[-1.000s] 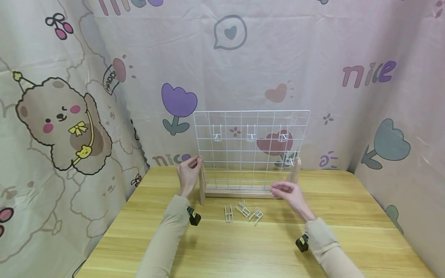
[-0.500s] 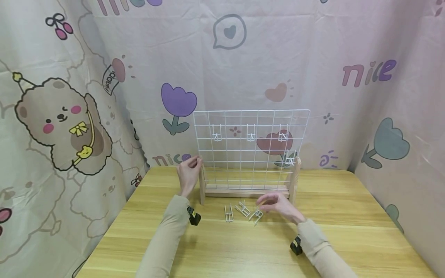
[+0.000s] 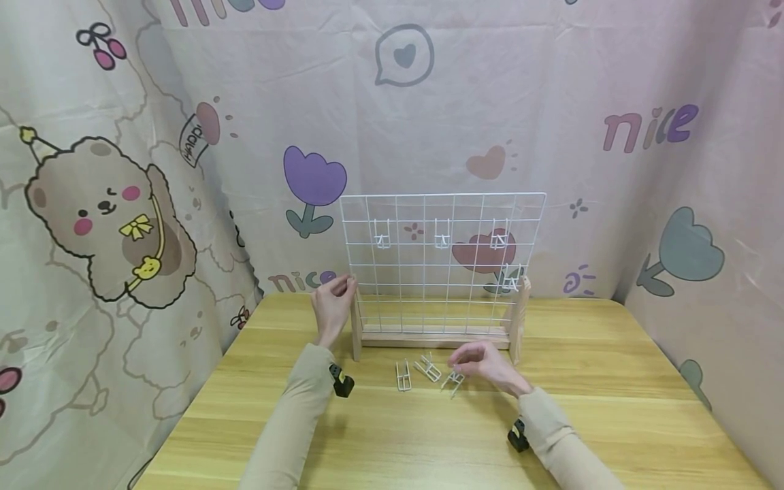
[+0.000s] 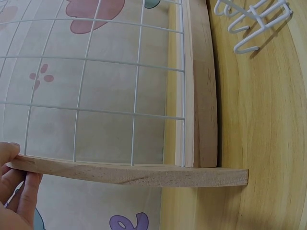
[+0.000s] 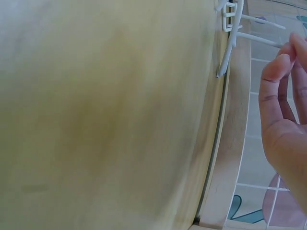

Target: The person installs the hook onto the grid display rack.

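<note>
My left hand pinches the top of the left wooden post of a stand. That stand holds a white wire grid panel upright. With thumb and fingers my right hand pinches a prong of a white wire hook, the rightmost of those on the table. In the right wrist view this hook stands tilted, its prongs running to the fingertips. Two more white hooks, a middle one and a left one, lie beside it on the table.
Several white hooks hang on the grid: an upper left hook, others along that row, and a lower right hook. The stand's wooden base bar runs just behind the loose hooks. A printed curtain surrounds the wooden table.
My right hand has moved left and down from the grid's lower right to the rightmost loose hook and taken hold of it. That hook has shifted slightly. The left hand stays put.
</note>
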`<state>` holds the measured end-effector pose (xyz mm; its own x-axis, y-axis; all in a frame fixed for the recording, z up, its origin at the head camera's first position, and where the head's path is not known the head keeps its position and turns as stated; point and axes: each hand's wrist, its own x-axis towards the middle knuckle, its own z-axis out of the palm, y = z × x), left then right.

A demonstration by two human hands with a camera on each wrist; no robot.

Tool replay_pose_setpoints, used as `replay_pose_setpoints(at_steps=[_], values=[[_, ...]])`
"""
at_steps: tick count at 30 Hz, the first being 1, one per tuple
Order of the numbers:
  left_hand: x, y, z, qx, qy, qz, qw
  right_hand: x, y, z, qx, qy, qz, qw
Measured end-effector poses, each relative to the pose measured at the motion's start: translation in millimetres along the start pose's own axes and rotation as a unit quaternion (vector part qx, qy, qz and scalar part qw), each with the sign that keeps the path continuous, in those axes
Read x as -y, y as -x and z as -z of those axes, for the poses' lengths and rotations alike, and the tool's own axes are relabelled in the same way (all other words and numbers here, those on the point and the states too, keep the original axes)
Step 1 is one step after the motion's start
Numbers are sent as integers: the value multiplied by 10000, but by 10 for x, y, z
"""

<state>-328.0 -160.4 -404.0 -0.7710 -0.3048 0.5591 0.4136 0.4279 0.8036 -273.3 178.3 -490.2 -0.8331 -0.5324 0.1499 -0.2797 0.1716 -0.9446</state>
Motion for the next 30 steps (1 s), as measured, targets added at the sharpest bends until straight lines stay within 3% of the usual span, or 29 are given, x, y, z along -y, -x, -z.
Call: replay_pose_setpoints(at_steps=[7,11,21,30], values=[[-7,4,-2,-2,11,-33,10000,9,46,59,-533,85,90,9985],[-4,3,-2,-28,-16,-76,10000,6,88,112,-606,79,33,9981],[-2,5,6,-41,-23,-69,10000,-37,131,152,-378,227,-72,9990],[-7,5,10,-76,-32,-211,9997,-88,190,222,160,191,-930,9954]])
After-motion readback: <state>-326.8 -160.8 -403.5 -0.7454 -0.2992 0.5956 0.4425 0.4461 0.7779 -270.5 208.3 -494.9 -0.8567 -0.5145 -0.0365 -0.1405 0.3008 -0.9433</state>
